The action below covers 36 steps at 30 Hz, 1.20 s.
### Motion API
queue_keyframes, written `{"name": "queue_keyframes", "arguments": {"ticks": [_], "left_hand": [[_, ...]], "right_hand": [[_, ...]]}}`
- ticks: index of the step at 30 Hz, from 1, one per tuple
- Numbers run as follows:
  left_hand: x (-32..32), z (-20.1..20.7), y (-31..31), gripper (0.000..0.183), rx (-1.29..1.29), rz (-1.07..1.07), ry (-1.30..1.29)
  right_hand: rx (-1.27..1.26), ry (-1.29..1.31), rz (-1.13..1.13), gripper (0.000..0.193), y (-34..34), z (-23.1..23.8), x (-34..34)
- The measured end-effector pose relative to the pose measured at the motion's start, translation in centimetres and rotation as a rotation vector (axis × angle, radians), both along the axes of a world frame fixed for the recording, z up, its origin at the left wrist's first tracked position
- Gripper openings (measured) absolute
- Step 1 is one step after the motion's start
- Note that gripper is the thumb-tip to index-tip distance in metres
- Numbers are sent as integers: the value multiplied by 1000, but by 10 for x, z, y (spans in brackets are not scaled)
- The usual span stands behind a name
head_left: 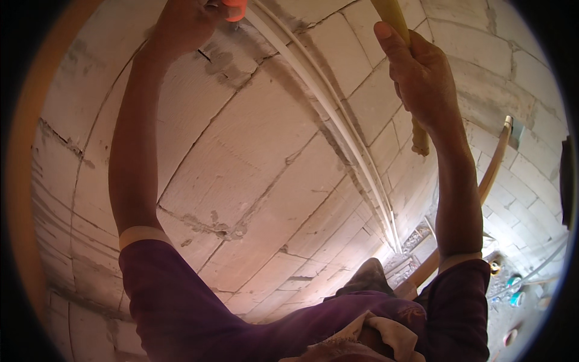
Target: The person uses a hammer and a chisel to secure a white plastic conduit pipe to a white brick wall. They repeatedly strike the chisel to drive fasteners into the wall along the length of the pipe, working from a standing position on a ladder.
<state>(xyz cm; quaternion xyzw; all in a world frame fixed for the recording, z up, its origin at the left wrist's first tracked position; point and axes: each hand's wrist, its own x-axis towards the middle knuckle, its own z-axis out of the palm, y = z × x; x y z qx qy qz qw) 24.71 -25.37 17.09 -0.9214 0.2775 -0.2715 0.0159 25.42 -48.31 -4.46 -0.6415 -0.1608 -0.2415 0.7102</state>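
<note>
My left hand (pixel 187 27), raised at the upper left close to the block wall (pixel 241 151), is closed around a bright orange object (pixel 234 8). Most of that object lies beyond the top edge, so its kind cannot be made out. At the upper right, my right hand (pixel 425 78) grips a yellowish wooden handle (pixel 392 15). Its rough lower end (pixel 420 142) sticks out below the fist, while its upper end runs out of view. Between my hands, white conduit pipes (pixel 338 117) run down the wall in a chased groove.
A long wooden pole (pixel 496 160) slants behind my right forearm. Another block wall (pixel 518 199) stands on the right. Low at the right, teal round items (pixel 516 298) and other small things lie on the littered floor. A blurred orange-brown edge (pixel 27 181) borders the left.
</note>
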Motion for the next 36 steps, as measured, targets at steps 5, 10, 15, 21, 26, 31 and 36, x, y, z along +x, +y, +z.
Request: {"name": "queue_keyframes", "arguments": {"ticks": [5,10,15,21,26,31,36], "left_hand": [[5,-6,20,38,-80,-110,-31],[4,-8,25,39,-85,-184,-73],[4,-8,33,38,-53,-175,-2],[5,-12,27,39,-49,-185,-25],[1,-8,23,39,-42,-144,-32],[21,-8,-17,33,48,-2,-23],[19,16,-54,36,371,406,-49]], "right_hand": [[-28,-106,-78,49,8,15,0],[13,-195,31,48,5,35,-27],[-11,-189,-92,48,22,43,-31],[-141,-136,18,50,40,42,-8],[52,-226,-7,45,34,57,-11],[-119,-191,-71,42,33,40,35],[-84,71,-78,43,0,35,17]]}}
